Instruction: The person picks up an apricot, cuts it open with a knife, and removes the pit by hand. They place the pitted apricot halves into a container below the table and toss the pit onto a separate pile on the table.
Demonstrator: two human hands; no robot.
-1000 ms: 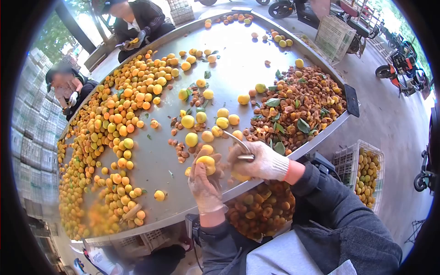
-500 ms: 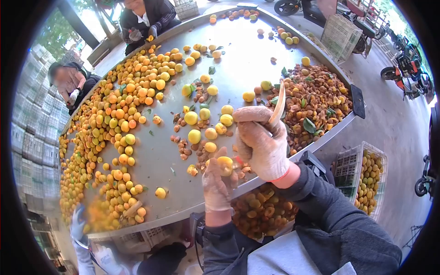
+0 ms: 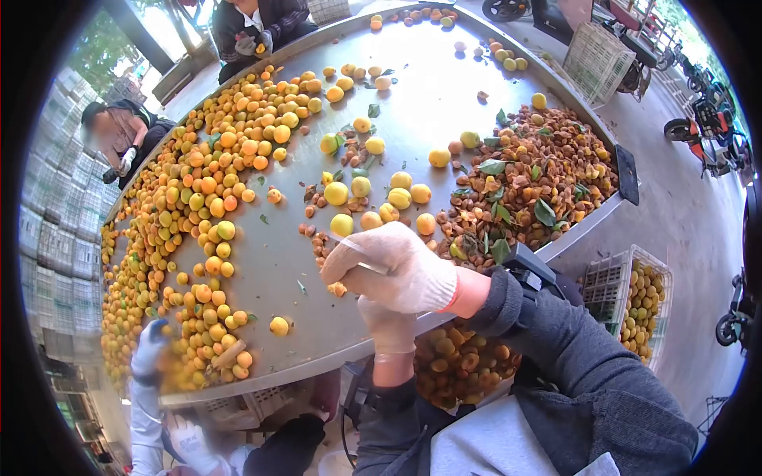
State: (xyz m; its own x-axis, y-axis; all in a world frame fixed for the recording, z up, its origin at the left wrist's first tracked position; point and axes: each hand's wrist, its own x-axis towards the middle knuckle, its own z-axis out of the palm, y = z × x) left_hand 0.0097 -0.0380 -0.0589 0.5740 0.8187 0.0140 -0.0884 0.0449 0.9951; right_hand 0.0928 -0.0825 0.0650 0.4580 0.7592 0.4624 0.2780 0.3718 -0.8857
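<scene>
My right hand [image 3: 401, 270], in a pale work glove, is closed around a knife [image 3: 361, 255] whose pale blade is partly visible and blurred. It crosses just above my left hand [image 3: 389, 324], also gloved, near the table's front edge. The right hand hides my left fingers and the apricot they were gripping half a second ago. Several loose yellow apricots [image 3: 341, 225] lie beyond my hands, among brown stones. On the right side of the metal table [image 3: 278, 230] spreads a heap of stones and scraps [image 3: 548, 174] with green leaves.
A big pile of apricots [image 3: 210, 182] covers the table's left side. A co-worker's gloved hand [image 3: 149, 349] reaches toward it. Two other people stand along the far left edges. A crate of fruit [image 3: 611, 297] is at my right; more fruit [image 3: 464, 361] sits below the table edge.
My right hand has swung down and left with the knife, from beside the left hand to over it. The apricot in my left hand is now covered. The co-worker's hand at left has risen slightly.
</scene>
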